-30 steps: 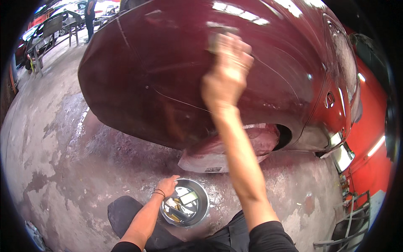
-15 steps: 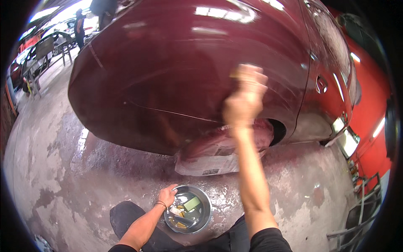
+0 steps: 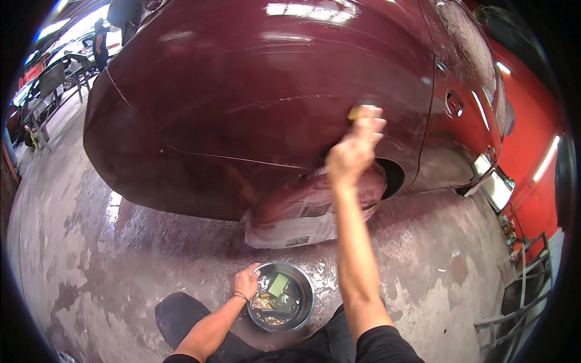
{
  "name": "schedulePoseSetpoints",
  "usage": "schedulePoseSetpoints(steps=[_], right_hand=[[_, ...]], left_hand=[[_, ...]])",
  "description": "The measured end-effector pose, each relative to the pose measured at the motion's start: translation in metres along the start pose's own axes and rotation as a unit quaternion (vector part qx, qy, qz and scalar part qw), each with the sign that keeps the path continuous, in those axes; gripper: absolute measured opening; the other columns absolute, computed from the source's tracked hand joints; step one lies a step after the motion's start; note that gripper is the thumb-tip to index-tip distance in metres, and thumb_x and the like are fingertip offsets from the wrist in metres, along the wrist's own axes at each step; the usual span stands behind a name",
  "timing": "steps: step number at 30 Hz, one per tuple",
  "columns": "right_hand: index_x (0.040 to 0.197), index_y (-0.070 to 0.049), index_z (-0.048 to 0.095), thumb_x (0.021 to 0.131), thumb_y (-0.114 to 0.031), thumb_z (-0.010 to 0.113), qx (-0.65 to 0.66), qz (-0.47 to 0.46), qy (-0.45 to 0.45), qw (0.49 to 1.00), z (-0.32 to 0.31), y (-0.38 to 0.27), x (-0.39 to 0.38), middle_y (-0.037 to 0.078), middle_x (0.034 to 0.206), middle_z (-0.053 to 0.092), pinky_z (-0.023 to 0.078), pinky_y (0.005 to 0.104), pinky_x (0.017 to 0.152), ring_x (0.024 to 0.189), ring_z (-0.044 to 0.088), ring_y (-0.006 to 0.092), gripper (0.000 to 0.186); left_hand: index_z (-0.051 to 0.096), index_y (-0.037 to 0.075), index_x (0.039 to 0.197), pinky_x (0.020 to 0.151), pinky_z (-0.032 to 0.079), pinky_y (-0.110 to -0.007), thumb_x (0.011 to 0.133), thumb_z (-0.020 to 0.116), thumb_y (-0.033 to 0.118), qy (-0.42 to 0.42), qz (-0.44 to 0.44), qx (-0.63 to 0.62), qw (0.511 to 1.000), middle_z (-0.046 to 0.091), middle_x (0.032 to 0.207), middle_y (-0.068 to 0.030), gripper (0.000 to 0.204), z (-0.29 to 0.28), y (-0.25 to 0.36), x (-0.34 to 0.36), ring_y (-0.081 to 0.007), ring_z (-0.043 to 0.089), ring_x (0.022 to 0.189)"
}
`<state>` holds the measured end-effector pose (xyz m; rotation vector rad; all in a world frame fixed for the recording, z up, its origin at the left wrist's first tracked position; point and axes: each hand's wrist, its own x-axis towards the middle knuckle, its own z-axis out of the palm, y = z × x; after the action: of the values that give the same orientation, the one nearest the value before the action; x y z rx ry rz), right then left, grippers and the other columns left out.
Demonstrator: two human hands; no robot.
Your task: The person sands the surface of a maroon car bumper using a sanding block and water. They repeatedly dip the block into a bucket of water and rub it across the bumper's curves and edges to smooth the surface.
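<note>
My right hand (image 3: 352,155) is pressed to the dark red car's side panel (image 3: 254,78), above the wheel arch. Its fingers are closed on a small yellow pad (image 3: 354,113), of which only an edge shows. With my left hand (image 3: 245,282) I grip the rim of a round metal bowl (image 3: 310,302) between my knees. Water stands in the bowl, along with a pale green block (image 3: 279,285), a dark grey piece and several yellowish scraps. Below the arch, the wheel is wrapped in a paper cover (image 3: 290,233) dusted with red.
Wet, blotchy concrete floor (image 3: 78,224) surrounds me. A metal frame (image 3: 514,317) stands at the lower right, before a red wall (image 3: 532,163). To the far left are a metal stand (image 3: 51,91) and another person (image 3: 100,45).
My right hand has moved slightly down on the panel, still blurred a little. The left hand keeps its grip on the bowl. The whole view has shifted a little.
</note>
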<state>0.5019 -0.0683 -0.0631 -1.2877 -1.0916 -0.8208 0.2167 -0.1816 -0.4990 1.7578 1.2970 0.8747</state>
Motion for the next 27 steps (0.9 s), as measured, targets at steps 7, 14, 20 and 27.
schedulePoseSetpoints(steps=[7, 14, 20, 27], right_hand=[[0.152, -0.005, 0.069, 0.104, -0.001, 0.06, 0.153, 0.001, -0.46, 0.875, -0.124, -0.026, -0.213, 0.027, 0.139, 0.077, 0.064, 0.0532, 0.104, 0.124, 0.078, 0.0448, 0.049], [0.138, -0.009, 0.075, 0.11, -0.019, 0.055, -0.103, 0.015, -0.822, 0.56, -0.209, 0.033, -0.462, 0.022, 0.127, 0.082, 0.065, 0.0534, 0.101, 0.119, 0.081, 0.0393, 0.036], [0.136, -0.003, 0.08, 0.106, -0.027, 0.056, -0.101, 0.047, -0.893, 0.437, -0.177, 0.004, -0.45, 0.026, 0.14, 0.078, 0.061, 0.0512, 0.112, 0.13, 0.077, 0.0413, 0.046], [0.139, -0.002, 0.074, 0.112, -0.023, 0.057, 0.199, 0.367, -0.716, 0.56, -0.173, 0.043, -0.349, 0.015, 0.123, 0.082, 0.06, 0.0417, 0.103, 0.114, 0.077, 0.0251, 0.038]], left_hand=[[0.079, 0.014, 0.14, 0.102, 0.062, -0.052, 0.106, 0.075, 0.022, -0.028, -0.011, 0.034, 0.999, 0.082, 0.124, -0.0238, 0.035, -0.011, 0.013, 0.012, -0.0452, 0.079, 0.117], [0.075, 0.014, 0.144, 0.107, 0.06, -0.052, 0.103, 0.076, 0.022, -0.021, 0.03, -0.021, 0.999, 0.081, 0.131, -0.0234, 0.042, -0.003, 0.023, 0.006, -0.0454, 0.077, 0.121], [0.072, 0.01, 0.147, 0.122, 0.053, -0.048, 0.107, 0.071, 0.019, 0.034, 0.099, 0.053, 0.993, 0.077, 0.144, -0.0196, 0.041, -0.031, 0.012, -0.008, -0.0413, 0.068, 0.143], [0.064, 0.001, 0.161, 0.132, 0.043, -0.042, 0.118, 0.064, 0.022, -0.056, -0.081, -0.306, 0.947, 0.067, 0.163, -0.017, 0.048, -0.029, 0.064, -0.045, -0.027, 0.058, 0.158]])
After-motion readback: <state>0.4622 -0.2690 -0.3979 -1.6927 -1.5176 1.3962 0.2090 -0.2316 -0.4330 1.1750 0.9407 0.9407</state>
